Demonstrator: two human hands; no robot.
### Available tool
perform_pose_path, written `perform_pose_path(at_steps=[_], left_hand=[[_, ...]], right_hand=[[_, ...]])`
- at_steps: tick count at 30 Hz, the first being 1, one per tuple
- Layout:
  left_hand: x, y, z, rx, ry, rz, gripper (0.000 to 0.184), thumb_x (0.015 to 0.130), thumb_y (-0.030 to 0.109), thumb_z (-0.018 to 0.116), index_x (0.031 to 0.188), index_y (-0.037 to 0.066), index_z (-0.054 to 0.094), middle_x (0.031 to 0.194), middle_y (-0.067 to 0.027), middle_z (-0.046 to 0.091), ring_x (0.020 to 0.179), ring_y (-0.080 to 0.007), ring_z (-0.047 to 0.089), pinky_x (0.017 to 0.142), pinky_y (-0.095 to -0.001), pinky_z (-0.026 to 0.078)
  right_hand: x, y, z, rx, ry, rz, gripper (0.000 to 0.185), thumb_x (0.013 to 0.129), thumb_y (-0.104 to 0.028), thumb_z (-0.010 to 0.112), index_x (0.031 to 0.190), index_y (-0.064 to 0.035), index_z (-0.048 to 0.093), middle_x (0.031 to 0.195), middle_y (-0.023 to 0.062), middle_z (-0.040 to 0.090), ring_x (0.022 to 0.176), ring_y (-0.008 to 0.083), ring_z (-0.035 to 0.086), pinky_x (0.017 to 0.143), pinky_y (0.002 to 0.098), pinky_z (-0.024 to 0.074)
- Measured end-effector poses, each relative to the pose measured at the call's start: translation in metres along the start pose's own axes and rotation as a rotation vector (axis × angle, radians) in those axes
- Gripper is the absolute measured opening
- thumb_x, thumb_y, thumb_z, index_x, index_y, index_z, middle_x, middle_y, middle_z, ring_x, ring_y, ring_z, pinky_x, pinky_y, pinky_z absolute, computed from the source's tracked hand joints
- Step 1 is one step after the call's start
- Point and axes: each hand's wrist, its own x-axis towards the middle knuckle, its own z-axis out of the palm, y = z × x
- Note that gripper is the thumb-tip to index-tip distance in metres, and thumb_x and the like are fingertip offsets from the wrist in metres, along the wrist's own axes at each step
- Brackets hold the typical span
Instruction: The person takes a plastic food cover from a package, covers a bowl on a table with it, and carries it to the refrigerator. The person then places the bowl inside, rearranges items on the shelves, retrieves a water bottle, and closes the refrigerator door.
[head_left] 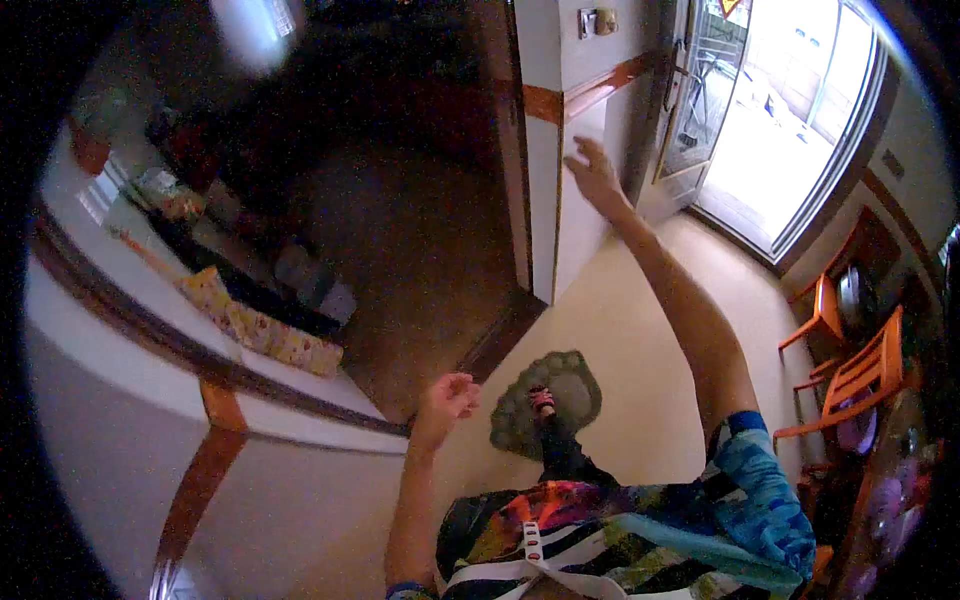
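My right hand point(597, 178) is stretched forward in front of the white wall corner point(580, 225), its fingers apart and holding nothing. Whether the fingertips touch the wall, I cannot tell. Lower down, my left hand point(447, 402) hangs near the edge of the dark doorway, loosely curled with nothing visible in it. One foot in a pink and dark shoe point(542, 400) rests on a grey-green foot-shaped mat point(572, 392).
A dark room opens through the doorway point(430, 290) ahead on the left. On a ledge lies a yellow patterned cloth point(265, 330). A glass door point(700, 95) stands open to a bright outdoor area. Orange wooden chairs point(865, 370) line the right side. Switches point(597, 23) are on the wall.
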Motion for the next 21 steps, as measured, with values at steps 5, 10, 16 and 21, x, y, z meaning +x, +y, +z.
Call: perform_pose_path(at_steps=[5,10,16,21], left_hand=[[0.084,0.006,-0.003,-0.069,0.144,-0.186,0.023,0.084,0.016,0.056,0.102,0.002,0.052,0.087,-0.0051,0.06,0.069,-0.0102,0.056,0.061,-0.0221,0.046],[0.235,0.137,-0.144,0.18,0.209,-0.048,0.025,0.084,0.015,0.056,0.104,0.001,0.051,0.086,-0.0062,0.06,0.072,-0.011,0.057,0.062,-0.023,0.048],[0.394,0.055,-0.135,0.292,0.121,-0.163,0.025,0.082,0.017,0.059,0.101,0.002,0.054,0.087,-0.0062,0.06,0.073,-0.0114,0.058,0.062,-0.0225,0.047],[0.538,-0.026,-0.102,0.353,0.042,-0.361,0.036,0.082,0.027,0.058,0.108,0.003,0.051,0.095,-0.0068,0.059,0.079,-0.0145,0.058,0.068,-0.0267,0.049]], right_hand=[[0.116,0.099,0.031,-0.35,0.123,-0.056,0.046,0.078,-0.015,0.054,0.119,0.0016,0.04,0.115,0.0211,0.046,0.108,0.0328,0.045,0.091,0.0374,0.0367],[0.232,0.126,0.103,-0.177,0.492,-0.012,0.03,0.077,-0.008,0.05,0.105,0.0045,0.048,0.12,0.0285,0.039,0.113,0.0438,0.036,0.095,0.0439,0.0325],[0.207,0.296,0.12,-0.385,0.516,0.025,0.021,0.084,-0.011,0.042,0.101,-0.0023,0.052,0.121,0.0183,0.042,0.111,0.0318,0.04,0.091,0.0426,0.0352],[0.117,0.504,0.066,-0.282,0.502,0.245,0.033,0.087,-0.019,0.041,0.114,-0.0002,0.045,0.126,0.0171,0.04,0.116,0.0293,0.038,0.096,0.0398,0.0302]])
